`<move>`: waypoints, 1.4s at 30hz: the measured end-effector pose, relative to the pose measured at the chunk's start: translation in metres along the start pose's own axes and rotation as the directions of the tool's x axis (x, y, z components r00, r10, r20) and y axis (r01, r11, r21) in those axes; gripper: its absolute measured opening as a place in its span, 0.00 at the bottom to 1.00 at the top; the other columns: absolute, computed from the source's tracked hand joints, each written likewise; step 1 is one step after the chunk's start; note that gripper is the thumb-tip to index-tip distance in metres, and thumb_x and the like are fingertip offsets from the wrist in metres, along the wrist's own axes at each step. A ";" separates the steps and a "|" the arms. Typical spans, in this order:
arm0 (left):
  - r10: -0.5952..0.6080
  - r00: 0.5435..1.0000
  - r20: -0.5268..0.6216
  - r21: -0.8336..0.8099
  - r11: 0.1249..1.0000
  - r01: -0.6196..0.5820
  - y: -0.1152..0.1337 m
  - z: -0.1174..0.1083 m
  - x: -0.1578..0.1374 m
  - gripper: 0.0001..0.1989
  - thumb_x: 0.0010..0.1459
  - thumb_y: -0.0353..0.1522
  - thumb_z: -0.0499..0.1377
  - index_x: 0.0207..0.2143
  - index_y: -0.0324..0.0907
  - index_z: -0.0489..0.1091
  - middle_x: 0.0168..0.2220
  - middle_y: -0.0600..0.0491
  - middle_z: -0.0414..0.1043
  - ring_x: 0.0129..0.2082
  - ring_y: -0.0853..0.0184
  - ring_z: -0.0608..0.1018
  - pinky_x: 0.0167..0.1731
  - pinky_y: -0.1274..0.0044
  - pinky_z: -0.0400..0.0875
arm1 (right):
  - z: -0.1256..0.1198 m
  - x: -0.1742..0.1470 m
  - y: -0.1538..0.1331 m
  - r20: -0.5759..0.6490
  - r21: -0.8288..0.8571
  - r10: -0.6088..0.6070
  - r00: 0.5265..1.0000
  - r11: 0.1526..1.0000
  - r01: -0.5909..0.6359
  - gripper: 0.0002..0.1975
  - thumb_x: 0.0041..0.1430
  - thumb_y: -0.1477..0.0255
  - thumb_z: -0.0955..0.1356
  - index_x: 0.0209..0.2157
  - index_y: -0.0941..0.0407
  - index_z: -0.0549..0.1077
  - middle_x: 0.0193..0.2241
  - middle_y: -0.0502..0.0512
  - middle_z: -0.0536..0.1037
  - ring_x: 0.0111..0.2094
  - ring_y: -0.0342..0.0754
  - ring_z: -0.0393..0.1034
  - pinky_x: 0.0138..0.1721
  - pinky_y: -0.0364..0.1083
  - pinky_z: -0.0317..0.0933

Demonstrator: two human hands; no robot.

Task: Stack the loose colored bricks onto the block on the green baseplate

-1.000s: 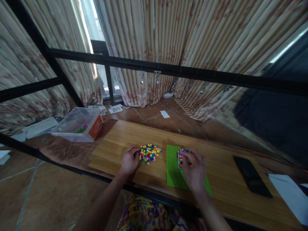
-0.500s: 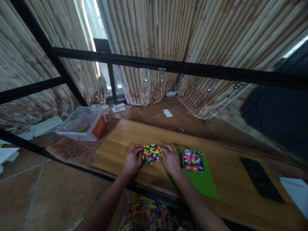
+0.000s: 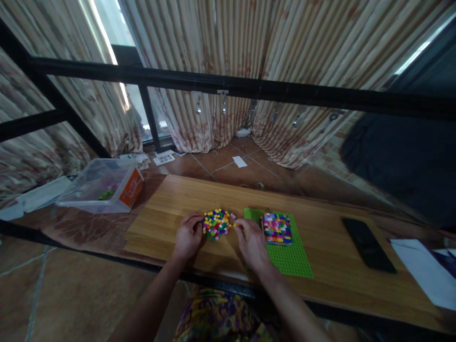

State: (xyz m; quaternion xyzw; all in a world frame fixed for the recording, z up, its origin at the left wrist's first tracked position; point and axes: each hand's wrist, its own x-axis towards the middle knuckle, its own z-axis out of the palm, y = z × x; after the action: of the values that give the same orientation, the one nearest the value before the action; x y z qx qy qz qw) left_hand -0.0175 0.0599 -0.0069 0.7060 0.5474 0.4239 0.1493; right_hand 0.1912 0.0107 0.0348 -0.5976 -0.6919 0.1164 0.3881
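A loose pile of small multicoloured toy bricks point(image 3: 216, 224) lies on the wooden table point(image 3: 171, 204). My left hand point(image 3: 188, 236) rests at the pile's left edge with fingers curled; what its fingertips hold, if anything, is hidden. On the right side of the pile, my right hand point(image 3: 252, 242) pinches thumb and forefinger together on what looks like a small yellowish toy brick. Just beyond that hand is a green studded baseplate point(image 3: 294, 261). A block of many coloured bricks point(image 3: 277, 228), built up in layers, stands on it.
A black phone-like slab point(image 3: 368, 244) lies on the table at right, with white paper point(image 3: 423, 270) past it. A clear plastic bin point(image 3: 99, 204) with an orange label stands at left. Dark metal bars point(image 3: 199, 80) cross in front of the curtains point(image 3: 221, 42).
The view has shifted, so everything sits further left. My right hand has drawn slightly away from the pile, its fingertips now pinched. My left hand stays at the pile's left edge.
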 end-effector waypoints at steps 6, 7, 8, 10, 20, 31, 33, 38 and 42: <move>0.004 1.000 0.015 0.000 1.000 -0.004 0.000 0.000 0.000 0.09 0.54 0.30 0.53 0.35 0.42 0.73 0.40 0.48 0.74 0.42 0.63 0.75 0.47 0.68 0.71 | -0.033 -0.013 0.018 -0.154 0.221 0.134 0.979 0.970 -0.098 0.08 0.59 0.69 0.64 0.34 0.53 0.75 0.34 0.53 0.76 0.37 0.48 0.71 0.39 0.48 0.64; 0.002 1.000 0.016 -0.002 1.000 -0.002 0.000 0.000 0.000 0.09 0.54 0.30 0.53 0.34 0.42 0.73 0.40 0.48 0.74 0.42 0.63 0.75 0.47 0.69 0.71 | -0.040 -0.014 0.024 -0.182 0.219 0.160 0.970 0.969 -0.119 0.08 0.59 0.69 0.65 0.34 0.53 0.75 0.34 0.53 0.77 0.37 0.48 0.71 0.40 0.48 0.65; -0.001 1.000 0.017 -0.004 1.000 0.001 0.000 -0.001 0.001 0.09 0.54 0.30 0.53 0.34 0.42 0.73 0.40 0.48 0.74 0.42 0.63 0.75 0.47 0.69 0.71 | -0.046 -0.016 0.030 -0.202 0.207 0.184 0.962 0.968 -0.142 0.08 0.59 0.68 0.65 0.34 0.53 0.75 0.35 0.54 0.77 0.38 0.49 0.71 0.40 0.49 0.65; -0.010 1.000 0.022 -0.004 1.000 0.010 0.000 -0.001 0.001 0.09 0.54 0.30 0.53 0.34 0.42 0.73 0.40 0.48 0.74 0.43 0.63 0.75 0.47 0.69 0.71 | -0.057 -0.018 0.041 -0.236 0.164 0.223 0.946 0.969 -0.188 0.09 0.59 0.67 0.64 0.35 0.54 0.76 0.37 0.55 0.77 0.38 0.50 0.72 0.41 0.51 0.65; -0.015 1.000 0.027 0.001 1.000 0.015 0.000 -0.001 0.000 0.09 0.55 0.31 0.53 0.35 0.41 0.73 0.41 0.47 0.73 0.44 0.62 0.75 0.49 0.68 0.70 | -0.067 -0.011 0.064 -0.252 -0.050 0.129 0.959 0.988 -0.146 0.12 0.59 0.66 0.63 0.35 0.54 0.77 0.36 0.57 0.79 0.39 0.51 0.71 0.43 0.52 0.64; -0.008 1.000 0.029 0.002 1.000 0.008 0.001 -0.002 0.001 0.09 0.55 0.32 0.54 0.34 0.41 0.73 0.41 0.47 0.74 0.44 0.62 0.75 0.48 0.67 0.70 | -0.067 0.002 0.066 -0.172 -0.133 0.055 0.984 0.988 -0.078 0.12 0.59 0.67 0.63 0.31 0.54 0.78 0.34 0.57 0.78 0.40 0.52 0.67 0.43 0.53 0.61; -0.012 1.000 0.023 -0.001 1.000 0.012 0.001 -0.002 0.001 0.09 0.55 0.32 0.54 0.35 0.42 0.73 0.41 0.48 0.74 0.44 0.62 0.75 0.49 0.67 0.70 | -0.067 0.002 0.067 -0.176 -0.150 0.043 0.983 0.986 -0.070 0.12 0.59 0.68 0.63 0.31 0.53 0.78 0.35 0.57 0.78 0.40 0.52 0.66 0.43 0.54 0.61; -0.022 0.999 0.027 -0.001 1.000 0.022 0.001 -0.002 0.001 0.09 0.55 0.32 0.53 0.35 0.42 0.73 0.41 0.48 0.74 0.43 0.62 0.75 0.48 0.67 0.70 | -0.066 0.000 0.066 -0.223 -0.172 0.040 0.974 0.982 -0.080 0.10 0.58 0.70 0.63 0.30 0.54 0.77 0.36 0.57 0.77 0.41 0.52 0.65 0.44 0.54 0.61; -0.018 0.999 0.036 0.009 1.000 0.018 0.000 -0.002 0.002 0.09 0.54 0.32 0.53 0.35 0.42 0.73 0.41 0.48 0.74 0.43 0.62 0.75 0.49 0.67 0.70 | -0.064 -0.003 0.064 -0.297 -0.155 0.072 0.952 0.980 -0.122 0.10 0.58 0.70 0.63 0.32 0.54 0.77 0.38 0.57 0.75 0.42 0.52 0.65 0.46 0.54 0.60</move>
State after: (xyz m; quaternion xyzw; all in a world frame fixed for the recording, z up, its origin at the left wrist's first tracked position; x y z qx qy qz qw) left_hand -0.0186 0.0608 -0.0046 0.7092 0.5527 0.4074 0.1597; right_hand 0.2820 0.0047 0.0367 -0.6727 -0.6047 -0.0132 0.4262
